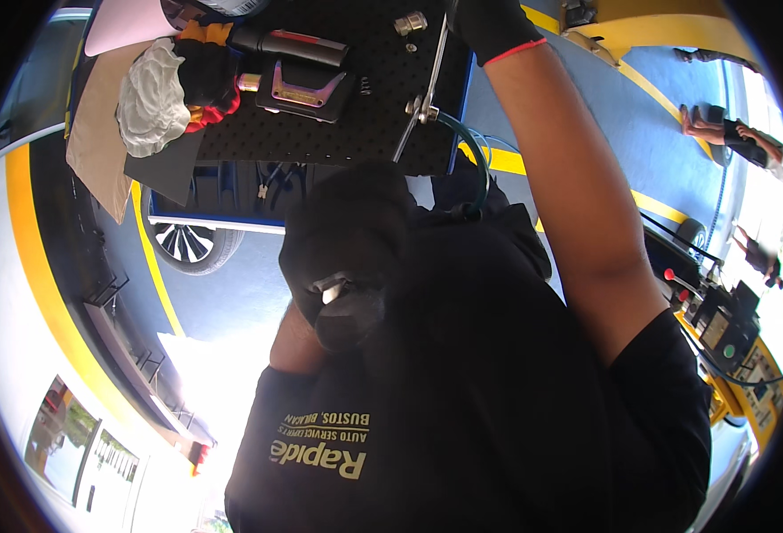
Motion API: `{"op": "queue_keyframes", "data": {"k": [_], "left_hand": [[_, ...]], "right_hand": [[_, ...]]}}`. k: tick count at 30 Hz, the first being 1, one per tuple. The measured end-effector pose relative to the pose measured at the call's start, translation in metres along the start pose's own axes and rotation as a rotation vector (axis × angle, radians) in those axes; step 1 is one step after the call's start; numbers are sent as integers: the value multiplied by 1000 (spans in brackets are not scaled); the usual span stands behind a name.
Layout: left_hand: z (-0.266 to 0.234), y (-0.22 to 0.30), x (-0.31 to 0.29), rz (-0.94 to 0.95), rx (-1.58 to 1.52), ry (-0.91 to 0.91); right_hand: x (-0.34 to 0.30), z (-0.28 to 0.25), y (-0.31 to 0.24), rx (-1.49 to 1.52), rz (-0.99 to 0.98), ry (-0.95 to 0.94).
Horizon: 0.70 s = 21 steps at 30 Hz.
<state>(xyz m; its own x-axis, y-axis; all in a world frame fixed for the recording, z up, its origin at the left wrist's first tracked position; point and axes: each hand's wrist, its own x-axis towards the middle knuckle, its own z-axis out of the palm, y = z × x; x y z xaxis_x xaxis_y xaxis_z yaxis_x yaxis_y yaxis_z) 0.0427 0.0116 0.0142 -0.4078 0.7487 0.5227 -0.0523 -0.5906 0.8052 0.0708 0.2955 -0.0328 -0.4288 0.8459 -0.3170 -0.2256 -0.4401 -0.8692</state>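
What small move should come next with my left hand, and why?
Likely raise the black-gloved left hand, gripping a small silvery piece, toward the slim metal wrench that the black-gloved right hand holds by the thin green hose; they are apart.

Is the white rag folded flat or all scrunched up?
Scrunched up. The white rag sits in a lumpy, wrinkled ball on the black tray.

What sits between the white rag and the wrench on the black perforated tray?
In the head view, a black power tool with a metallic purple plate lies between the white rag and the wrench on the tray.
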Motion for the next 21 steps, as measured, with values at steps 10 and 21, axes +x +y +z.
{"op": "queue_keyframes", "data": {"k": [10,21], "left_hand": [[10,2,14,53,140,-210],[22,6,25,-308,-171,314]], "right_hand": [[-50,1,-48,186,-23,-174],[-109,-6,-77,232,-464,-301]]}}
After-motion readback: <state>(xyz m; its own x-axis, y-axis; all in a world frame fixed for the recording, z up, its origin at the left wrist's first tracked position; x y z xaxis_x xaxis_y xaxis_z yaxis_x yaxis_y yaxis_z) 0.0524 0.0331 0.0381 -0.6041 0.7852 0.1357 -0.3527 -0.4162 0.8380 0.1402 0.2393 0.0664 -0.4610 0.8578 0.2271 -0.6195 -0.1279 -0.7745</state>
